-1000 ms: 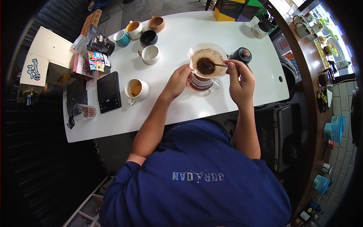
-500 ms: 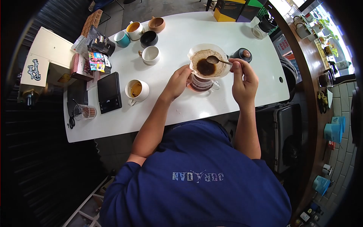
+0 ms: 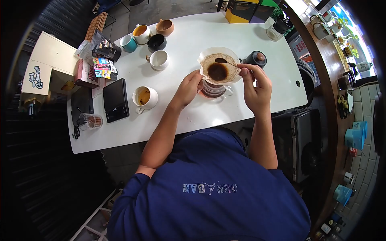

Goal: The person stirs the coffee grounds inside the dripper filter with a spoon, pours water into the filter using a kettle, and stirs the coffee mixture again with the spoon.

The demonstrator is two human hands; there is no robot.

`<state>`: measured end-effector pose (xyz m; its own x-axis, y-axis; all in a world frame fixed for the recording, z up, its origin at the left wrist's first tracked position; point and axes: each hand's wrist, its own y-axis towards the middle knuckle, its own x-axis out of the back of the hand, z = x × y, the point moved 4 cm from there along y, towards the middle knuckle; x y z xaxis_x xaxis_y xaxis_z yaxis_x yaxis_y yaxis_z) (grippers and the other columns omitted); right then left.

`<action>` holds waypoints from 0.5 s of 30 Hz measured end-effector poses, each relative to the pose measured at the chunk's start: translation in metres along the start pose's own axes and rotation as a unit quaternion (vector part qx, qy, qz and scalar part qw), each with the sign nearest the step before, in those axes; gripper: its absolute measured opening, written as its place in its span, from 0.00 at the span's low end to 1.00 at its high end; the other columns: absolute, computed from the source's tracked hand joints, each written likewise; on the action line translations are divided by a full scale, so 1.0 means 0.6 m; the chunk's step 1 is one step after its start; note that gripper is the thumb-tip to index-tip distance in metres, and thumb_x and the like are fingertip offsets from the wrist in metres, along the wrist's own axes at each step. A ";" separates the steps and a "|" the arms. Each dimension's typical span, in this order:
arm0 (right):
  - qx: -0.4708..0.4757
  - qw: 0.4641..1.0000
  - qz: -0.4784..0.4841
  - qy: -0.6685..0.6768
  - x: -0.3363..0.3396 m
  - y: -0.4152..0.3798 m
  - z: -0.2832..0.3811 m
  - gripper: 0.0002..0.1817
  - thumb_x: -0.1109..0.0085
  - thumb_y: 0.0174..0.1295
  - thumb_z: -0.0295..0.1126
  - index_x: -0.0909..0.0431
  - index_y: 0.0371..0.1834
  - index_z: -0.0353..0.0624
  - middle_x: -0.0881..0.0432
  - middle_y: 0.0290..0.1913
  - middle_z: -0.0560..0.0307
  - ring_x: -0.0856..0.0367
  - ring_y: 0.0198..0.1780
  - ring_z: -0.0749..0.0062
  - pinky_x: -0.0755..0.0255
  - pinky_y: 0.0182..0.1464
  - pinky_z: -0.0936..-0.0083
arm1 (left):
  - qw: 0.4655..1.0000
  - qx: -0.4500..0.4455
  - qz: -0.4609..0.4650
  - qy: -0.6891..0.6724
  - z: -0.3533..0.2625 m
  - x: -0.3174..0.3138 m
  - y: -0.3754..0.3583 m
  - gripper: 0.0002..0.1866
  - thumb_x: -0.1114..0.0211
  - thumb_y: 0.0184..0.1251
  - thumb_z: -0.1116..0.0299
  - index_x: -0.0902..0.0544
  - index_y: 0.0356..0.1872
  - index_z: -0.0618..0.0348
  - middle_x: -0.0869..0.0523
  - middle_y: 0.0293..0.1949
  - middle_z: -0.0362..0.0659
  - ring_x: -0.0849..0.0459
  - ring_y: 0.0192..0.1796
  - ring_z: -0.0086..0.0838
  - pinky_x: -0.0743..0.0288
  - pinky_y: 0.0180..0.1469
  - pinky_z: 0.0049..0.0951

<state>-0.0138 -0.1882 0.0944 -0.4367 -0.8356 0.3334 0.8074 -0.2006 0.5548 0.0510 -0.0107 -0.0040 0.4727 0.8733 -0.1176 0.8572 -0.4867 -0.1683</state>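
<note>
My right hand [image 3: 256, 88] pinches the handle of a spoon [image 3: 222, 60], its dark bowl over the far side of a paper coffee filter [image 3: 208, 51]. Wet brown grounds coat the filter wall, and dark coffee [image 3: 217, 73] pools at the bottom. At the near left edge, my left hand [image 3: 188, 89] is closed on the side of the dripper holding the filter; its fingertips are partly hidden. Beneath sits a glass carafe [image 3: 214, 91] with reddish-brown liquid in it. A dark round container [image 3: 257, 60] stands just beyond my right hand.
A white mug [image 3: 145, 97] with amber liquid and a black scale [image 3: 116, 100] are left on the white table [image 3: 181, 36]. Several cups, including a teal one [image 3: 128, 43], cluster at the back left. Scissors [image 3: 76, 131] and a glass [image 3: 90, 121] lie near the left edge.
The spoon has risen from the coffee toward the filter's far wall, its bowl now turned dark side up. My right hand has shifted slightly left; my left hand keeps its place.
</note>
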 end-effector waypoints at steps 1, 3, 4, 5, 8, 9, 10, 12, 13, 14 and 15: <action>-0.001 1.000 -0.001 -0.001 0.000 -0.001 -0.002 0.06 0.45 0.61 0.24 0.20 0.37 0.35 0.21 0.27 0.57 0.28 0.27 0.79 0.34 0.31 0.83 | 1.000 0.001 -0.002 -0.002 0.000 0.000 0.000 0.18 0.61 0.73 0.57 0.25 0.40 0.57 0.40 0.19 0.30 0.43 0.23 0.16 0.45 0.28 0.19; 0.004 1.000 -0.010 0.009 0.002 -0.002 -0.006 0.06 0.45 0.62 0.25 0.20 0.37 0.35 0.21 0.27 0.58 0.29 0.27 0.80 0.35 0.31 0.83 | 1.000 0.003 -0.001 -0.004 -0.001 -0.002 -0.001 0.18 0.61 0.73 0.57 0.25 0.40 0.57 0.40 0.19 0.30 0.43 0.23 0.16 0.46 0.28 0.19; 0.004 1.000 -0.011 0.008 0.003 -0.002 -0.005 0.06 0.45 0.62 0.25 0.20 0.37 0.35 0.21 0.27 0.58 0.29 0.27 0.80 0.35 0.31 0.83 | 1.000 0.002 -0.001 -0.006 -0.004 -0.002 -0.003 0.18 0.61 0.73 0.57 0.25 0.40 0.57 0.40 0.18 0.30 0.44 0.23 0.16 0.46 0.28 0.19; 0.004 1.000 -0.013 0.010 0.003 -0.002 -0.003 0.06 0.45 0.61 0.25 0.20 0.37 0.35 0.21 0.27 0.58 0.29 0.27 0.79 0.35 0.31 0.83 | 1.000 0.001 -0.001 -0.007 -0.006 -0.002 -0.003 0.18 0.60 0.73 0.57 0.25 0.40 0.57 0.40 0.18 0.30 0.44 0.23 0.15 0.46 0.28 0.19; 0.003 1.000 -0.016 0.013 0.004 -0.002 -0.002 0.06 0.45 0.61 0.26 0.20 0.37 0.35 0.21 0.27 0.58 0.29 0.27 0.80 0.35 0.31 0.83 | 1.000 0.003 -0.003 -0.012 -0.002 -0.001 -0.001 0.17 0.60 0.72 0.58 0.25 0.40 0.57 0.40 0.18 0.30 0.44 0.23 0.15 0.46 0.28 0.19; 0.002 1.000 -0.017 0.014 0.004 -0.002 -0.002 0.06 0.45 0.61 0.26 0.20 0.37 0.35 0.21 0.27 0.58 0.28 0.27 0.80 0.34 0.31 0.83 | 1.000 0.003 -0.004 -0.012 -0.004 -0.001 -0.002 0.17 0.60 0.72 0.58 0.25 0.40 0.57 0.40 0.18 0.30 0.44 0.23 0.15 0.46 0.28 0.19; 0.002 1.000 -0.016 0.014 0.005 -0.002 -0.001 0.06 0.45 0.61 0.26 0.20 0.37 0.35 0.21 0.27 0.58 0.28 0.27 0.80 0.34 0.31 0.83 | 1.000 0.007 -0.007 -0.012 -0.005 -0.001 -0.003 0.17 0.60 0.73 0.59 0.25 0.37 0.57 0.39 0.19 0.30 0.42 0.23 0.15 0.45 0.28 0.19; 0.003 1.000 -0.010 -0.015 0.006 -0.001 0.005 0.06 0.44 0.61 0.25 0.20 0.36 0.35 0.21 0.27 0.58 0.28 0.27 0.79 0.34 0.31 0.83 | 1.000 0.011 -0.010 -0.011 -0.004 0.000 -0.004 0.17 0.60 0.73 0.59 0.25 0.34 0.57 0.37 0.20 0.30 0.41 0.24 0.15 0.45 0.28 0.19; 0.003 1.000 -0.010 -0.016 0.006 -0.001 0.005 0.06 0.44 0.61 0.25 0.20 0.36 0.35 0.21 0.27 0.58 0.28 0.27 0.79 0.34 0.31 0.83 | 1.000 0.007 -0.006 -0.021 -0.001 0.001 -0.003 0.17 0.60 0.73 0.59 0.25 0.35 0.57 0.37 0.20 0.30 0.41 0.24 0.15 0.45 0.28 0.19; 0.009 0.999 -0.005 -0.030 0.006 -0.001 0.007 0.05 0.44 0.60 0.25 0.20 0.36 0.35 0.21 0.27 0.57 0.28 0.27 0.79 0.34 0.31 0.83 | 1.000 0.004 -0.002 -0.030 0.000 0.001 -0.002 0.17 0.60 0.73 0.59 0.25 0.36 0.58 0.37 0.20 0.30 0.41 0.24 0.15 0.45 0.28 0.19; 0.016 0.999 0.000 -0.045 0.006 -0.001 0.008 0.05 0.44 0.60 0.25 0.20 0.35 0.35 0.21 0.27 0.57 0.28 0.26 0.78 0.34 0.31 0.82 | 1.000 0.004 -0.002 -0.031 -0.001 0.000 -0.002 0.17 0.60 0.73 0.59 0.25 0.36 0.58 0.37 0.20 0.30 0.41 0.24 0.15 0.45 0.28 0.19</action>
<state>-0.0176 -0.1885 0.0990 -0.4726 -0.7853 0.4000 0.7949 -0.1839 0.5782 0.0501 -0.0099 -0.0034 0.4566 0.8720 -0.1765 0.8569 -0.4844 -0.1763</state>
